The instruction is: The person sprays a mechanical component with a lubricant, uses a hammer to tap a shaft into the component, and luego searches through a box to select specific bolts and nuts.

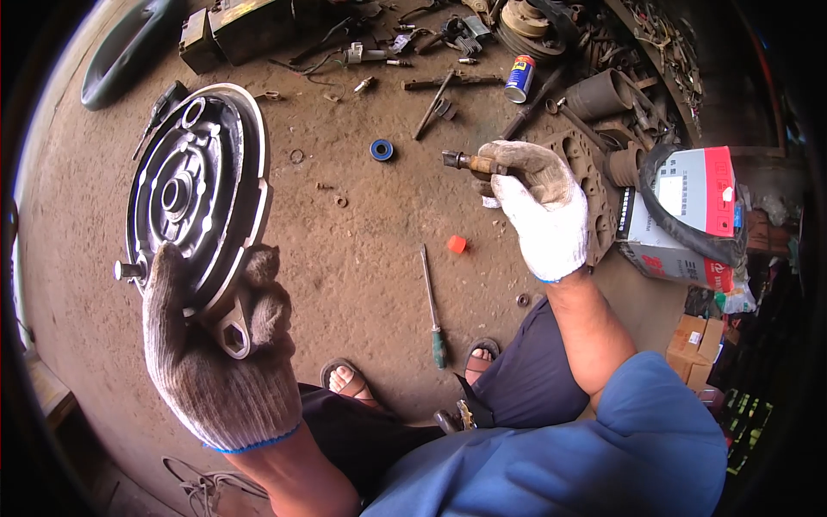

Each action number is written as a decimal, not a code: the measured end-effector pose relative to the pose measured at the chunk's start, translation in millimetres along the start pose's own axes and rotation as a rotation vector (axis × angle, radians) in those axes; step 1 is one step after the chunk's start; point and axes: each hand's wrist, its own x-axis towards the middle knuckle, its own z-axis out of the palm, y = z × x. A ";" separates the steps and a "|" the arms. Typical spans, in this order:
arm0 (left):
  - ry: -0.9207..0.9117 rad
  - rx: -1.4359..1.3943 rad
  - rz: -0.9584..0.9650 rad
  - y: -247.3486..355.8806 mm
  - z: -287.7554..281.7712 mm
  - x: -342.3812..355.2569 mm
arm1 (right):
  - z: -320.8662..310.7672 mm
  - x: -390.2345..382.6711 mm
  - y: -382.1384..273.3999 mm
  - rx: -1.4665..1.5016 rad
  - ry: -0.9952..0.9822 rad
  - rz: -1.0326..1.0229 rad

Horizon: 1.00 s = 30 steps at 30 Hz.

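Forward of right grip (544,211), blue can (519,79).

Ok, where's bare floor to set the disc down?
Best patch, as the picture shows it: floor between the screwdriver, left foot and left hand. Another lies left of the disc. Crowded: the far side, with loose parts and the can, and the right, around the box.

Passage: brown earthen floor (370,276) between white-gloved left hand (220,370) and white-gloved right hand (543,211). Low obstacles: green-handled steel screwdriver (438,345), small orange block (457,245), blue-rimmed ring (374,155). Barrier, right: rusty perforated metal block (600,202).
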 end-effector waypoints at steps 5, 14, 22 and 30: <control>-0.011 0.033 0.035 9.5 -4.7 -7.4 | 8.5 -0.8 -5.9 0.087 -0.031 0.051; -0.194 -0.085 -0.154 -3.6 -5.8 1.7 | -3.8 1.4 -1.7 0.070 -0.017 0.064; -0.211 -0.146 -0.139 3.7 -12.8 -2.1 | 3.4 -1.1 -3.1 0.138 -0.041 0.072; -0.436 -0.205 -0.193 -2.8 -29.4 10.0 | -11.8 6.2 54.8 -0.980 -0.517 -0.022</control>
